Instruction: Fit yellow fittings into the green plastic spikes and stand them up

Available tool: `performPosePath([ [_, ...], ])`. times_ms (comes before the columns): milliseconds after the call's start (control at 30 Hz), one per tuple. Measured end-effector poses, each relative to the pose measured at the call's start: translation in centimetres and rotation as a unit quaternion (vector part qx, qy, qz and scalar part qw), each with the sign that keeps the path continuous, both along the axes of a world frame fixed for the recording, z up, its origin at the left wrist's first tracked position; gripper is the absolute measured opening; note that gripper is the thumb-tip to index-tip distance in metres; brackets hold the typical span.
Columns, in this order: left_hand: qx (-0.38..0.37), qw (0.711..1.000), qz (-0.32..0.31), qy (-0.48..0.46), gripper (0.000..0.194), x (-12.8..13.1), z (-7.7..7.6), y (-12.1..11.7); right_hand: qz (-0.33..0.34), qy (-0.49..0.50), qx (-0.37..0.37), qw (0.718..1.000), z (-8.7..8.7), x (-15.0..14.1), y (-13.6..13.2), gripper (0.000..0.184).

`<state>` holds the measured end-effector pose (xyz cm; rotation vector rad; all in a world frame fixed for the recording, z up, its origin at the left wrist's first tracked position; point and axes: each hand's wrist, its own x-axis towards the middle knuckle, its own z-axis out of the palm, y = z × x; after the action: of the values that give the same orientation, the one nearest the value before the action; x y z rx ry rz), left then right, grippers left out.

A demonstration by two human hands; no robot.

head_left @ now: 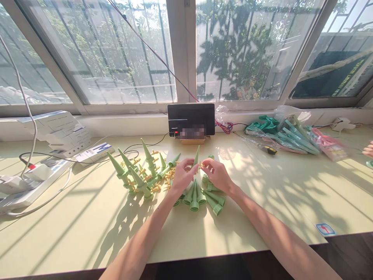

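My left hand (pixel 184 173) is closed around a green plastic watering spike (pixel 197 154), its pointed end up. My right hand (pixel 218 175) pinches a small yellow valve piece (pixel 201 165) against the spike's side. Below my hands, several loose green spikes (pixel 194 203) lie fanned out with their open round ends toward me. To the left stand green spikes with yellow pieces fitted (pixel 142 182), some upright and some lying over. A pile of loose yellow pieces (pixel 169 177) lies beside my left hand, which partly hides it.
A dark-screened device (pixel 190 119) stands at the back by the window. White boxes (pixel 62 130) and a power strip (pixel 32 186) with cables sit left. Bagged green pieces (pixel 294 136) and a yellow-black tool (pixel 269 150) lie back right. Another person's hand (pixel 368 150) shows at the right edge.
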<state>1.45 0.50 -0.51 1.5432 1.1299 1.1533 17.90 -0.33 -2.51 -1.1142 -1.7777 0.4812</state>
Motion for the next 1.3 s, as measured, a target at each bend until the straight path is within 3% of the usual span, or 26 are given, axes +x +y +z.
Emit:
performPosePath([
  [400, 0.003, 1.000, -0.002, 0.007, 0.035, 0.05, -0.05, -0.12, -0.010, -0.060, 0.008, 0.998, 0.15, 0.18, -0.16, 0.037],
  [600, 0.002, 1.000, 0.004, 0.003, 0.036, 0.05, -0.05, -0.04, -0.019, -0.047, 0.025, 0.998, 0.26, 0.07, -0.15, 0.034],
  [1000, 0.001, 1.000, 0.006, -0.009, 0.037, 0.01, 0.10, -0.04, 0.000, 0.012, -0.001, 1.000, -0.04, -0.02, -0.07, 0.012],
  [1300, 0.009, 1.000, 0.003, -0.003, 0.037, -0.05, -0.09, 0.02, -0.005, -0.036, 0.010, 0.999, -0.03, 0.05, 0.01, 0.030],
])
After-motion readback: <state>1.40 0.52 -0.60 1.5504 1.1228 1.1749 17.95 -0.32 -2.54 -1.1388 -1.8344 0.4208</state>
